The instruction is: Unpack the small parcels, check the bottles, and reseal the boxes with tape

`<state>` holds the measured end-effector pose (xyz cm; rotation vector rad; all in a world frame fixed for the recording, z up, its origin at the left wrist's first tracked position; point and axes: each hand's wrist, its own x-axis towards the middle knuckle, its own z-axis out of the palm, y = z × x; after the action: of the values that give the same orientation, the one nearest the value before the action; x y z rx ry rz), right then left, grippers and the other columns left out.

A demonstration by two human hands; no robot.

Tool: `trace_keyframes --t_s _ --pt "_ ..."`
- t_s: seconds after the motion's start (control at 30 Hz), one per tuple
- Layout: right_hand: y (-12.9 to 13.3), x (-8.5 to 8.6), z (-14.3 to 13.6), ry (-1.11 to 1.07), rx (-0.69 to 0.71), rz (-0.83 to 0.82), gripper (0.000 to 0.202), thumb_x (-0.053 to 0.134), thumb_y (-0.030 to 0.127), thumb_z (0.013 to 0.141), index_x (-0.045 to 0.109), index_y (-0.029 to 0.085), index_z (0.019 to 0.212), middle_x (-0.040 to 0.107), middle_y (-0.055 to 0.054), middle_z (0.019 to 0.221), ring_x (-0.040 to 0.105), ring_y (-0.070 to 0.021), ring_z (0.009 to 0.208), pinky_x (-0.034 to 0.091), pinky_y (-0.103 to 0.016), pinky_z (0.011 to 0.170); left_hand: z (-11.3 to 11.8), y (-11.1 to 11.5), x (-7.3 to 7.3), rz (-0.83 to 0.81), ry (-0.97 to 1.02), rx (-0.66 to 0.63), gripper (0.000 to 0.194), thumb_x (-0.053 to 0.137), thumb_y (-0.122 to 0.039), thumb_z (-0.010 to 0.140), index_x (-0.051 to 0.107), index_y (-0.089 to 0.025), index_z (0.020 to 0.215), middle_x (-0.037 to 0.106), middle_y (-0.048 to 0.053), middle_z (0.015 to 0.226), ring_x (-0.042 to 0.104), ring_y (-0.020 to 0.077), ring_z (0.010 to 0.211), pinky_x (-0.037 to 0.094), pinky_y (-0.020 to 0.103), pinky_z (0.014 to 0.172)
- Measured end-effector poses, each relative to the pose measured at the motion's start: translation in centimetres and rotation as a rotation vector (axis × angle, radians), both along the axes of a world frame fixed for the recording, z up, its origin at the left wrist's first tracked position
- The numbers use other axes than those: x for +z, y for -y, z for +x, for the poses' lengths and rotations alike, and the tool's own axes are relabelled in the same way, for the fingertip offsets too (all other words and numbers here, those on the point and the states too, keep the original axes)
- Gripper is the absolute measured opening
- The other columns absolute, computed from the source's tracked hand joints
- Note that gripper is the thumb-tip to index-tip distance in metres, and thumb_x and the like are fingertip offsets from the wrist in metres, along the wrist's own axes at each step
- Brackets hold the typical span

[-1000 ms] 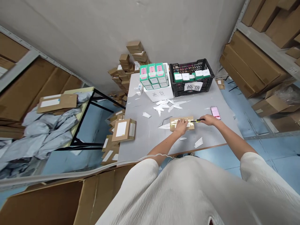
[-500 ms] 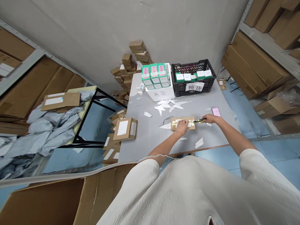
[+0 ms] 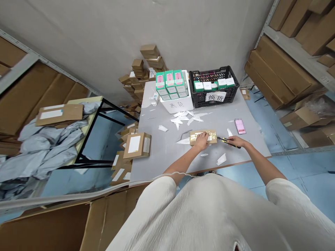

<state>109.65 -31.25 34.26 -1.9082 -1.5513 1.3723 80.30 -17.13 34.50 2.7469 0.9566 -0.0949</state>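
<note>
A small taped cardboard box (image 3: pixel 213 135) lies on the grey table (image 3: pixel 162 153) in front of me. My left hand (image 3: pixel 201 141) is on top of it, its fingers closed over the box and gripping it. In my right hand (image 3: pixel 236 141) is a black and yellow utility knife (image 3: pixel 224 139), its tip pointing left at the right end of the box. Whether the blade touches the cardboard I cannot tell. Torn white paper scraps (image 3: pixel 183 116) lie beyond the box, and one more scrap (image 3: pixel 221 159) is nearer the table's front edge.
Green-and-pink boxes fill a white bin (image 3: pixel 178 104) at the back. Beside it stands a black crate (image 3: pixel 214 99) with more boxes. A pink-screened phone (image 3: pixel 240 126) lies to the right. A larger carton (image 3: pixel 138 144) sits at the left edge, near piled grey bags (image 3: pixel 49 143).
The knife in my right hand has swung, its handle now angling down to the right, and that hand is slightly lower. My left hand stays on the box. The view has shifted a little.
</note>
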Motion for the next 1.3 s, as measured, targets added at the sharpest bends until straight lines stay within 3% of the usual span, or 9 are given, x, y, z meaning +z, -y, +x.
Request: trace_keyframes --t_s 0.1,0.2,0.3,0.43,0.53,0.63,0.77,1.0,1.3 --pt "0.2 0.2 0.3 -0.023 -0.070 0.022 0.041 0.065 0.062 0.097 0.069 0.022 0.095 0.080 -0.006 0.092 0.073 -0.0194 0.079 0.053 -0.025 0.064 0.1 -0.4 0.3 -0.004 0.062 0.040 0.052 0.063 -0.036 0.104 0.047 -0.024 0.152 0.051 0.016 0.158 0.059 0.0347 0.135 0.040 0.048 0.116" --pt "0.3 0.7 0.4 -0.019 -0.163 0.018 0.036 0.063 0.057 0.102 0.067 0.022 0.103 0.082 -0.008 0.098 0.074 -0.0192 0.077 0.053 -0.026 0.064 0.6 -0.9 0.7 0.013 0.079 0.084 0.042 0.051 -0.025 0.108 0.050 -0.025 0.150 0.054 0.015 0.154 0.060 0.0320 0.132 0.041 0.046 0.113" --pt "0.4 1.1 -0.1 0.039 -0.198 0.079 0.035 0.055 0.054 0.107 0.068 0.023 0.115 0.081 -0.007 0.101 0.074 -0.0192 0.080 0.054 -0.026 0.067 1.2 -1.5 0.9 0.043 0.070 0.105 0.043 0.052 -0.016 0.103 0.053 -0.025 0.145 0.057 0.014 0.148 0.057 0.0311 0.131 0.042 0.044 0.111" --pt "0.5 1.7 -1.8 0.199 -0.080 0.244 0.039 0.046 0.050 0.111 0.073 0.027 0.128 0.081 -0.006 0.114 0.074 -0.0232 0.097 0.057 -0.032 0.083 1.7 -2.0 0.9 0.070 0.052 0.113 0.046 0.055 -0.012 0.100 0.054 -0.023 0.145 0.057 0.016 0.149 0.050 0.0332 0.138 0.038 0.048 0.113" --pt "0.6 2.2 -3.1 0.368 0.038 0.360 0.038 0.053 0.044 0.109 0.074 0.029 0.136 0.079 -0.008 0.127 0.072 -0.0274 0.115 0.055 -0.036 0.097 1.9 -2.3 0.9 0.053 0.028 0.088 0.051 0.059 -0.009 0.097 0.054 -0.023 0.146 0.057 0.018 0.149 0.048 0.0340 0.140 0.035 0.049 0.115" --pt "0.7 2.4 -3.8 0.481 0.079 0.374 0.041 0.057 0.039 0.107 0.073 0.030 0.144 0.077 -0.010 0.126 0.071 -0.0290 0.116 0.054 -0.036 0.099 2.1 -2.5 0.8 0.058 -0.017 0.080 0.051 0.060 -0.009 0.096 0.056 -0.021 0.145 0.060 0.019 0.145 0.052 0.0342 0.137 0.035 0.048 0.114" --pt "0.8 1.7 -4.1 0.499 0.035 0.387 0.042 0.058 0.036 0.108 0.070 0.032 0.148 0.075 -0.011 0.127 0.071 -0.0294 0.116 0.055 -0.038 0.100 1.9 -2.3 0.2 0.105 -0.017 0.033 0.054 0.053 -0.007 0.098 0.052 -0.018 0.151 0.061 0.020 0.147 0.053 0.0328 0.140 0.037 0.046 0.115" --pt "0.3 0.0 -5.4 0.483 -0.070 0.392 0.045 0.057 0.035 0.109 0.067 0.032 0.152 0.074 -0.011 0.127 0.070 -0.0302 0.120 0.056 -0.040 0.103 1.1 -1.9 -0.6 0.153 -0.001 -0.011 0.081 0.062 -0.005 0.089 0.037 -0.020 0.164 0.051 0.020 0.165 0.045 0.0332 0.155 0.035 0.049 0.125" --pt "0.2 -0.9 -4.5 0.583 -0.063 0.438 0.045 0.052 0.038 0.111 0.066 0.029 0.152 0.073 -0.014 0.132 0.066 -0.0333 0.125 0.053 -0.041 0.104 0.9 -2.0 -1.1 0.132 0.027 0.001 0.076 0.054 -0.004 0.092 0.039 -0.020 0.165 0.050 0.021 0.168 0.044 0.0324 0.159 0.035 0.050 0.127"
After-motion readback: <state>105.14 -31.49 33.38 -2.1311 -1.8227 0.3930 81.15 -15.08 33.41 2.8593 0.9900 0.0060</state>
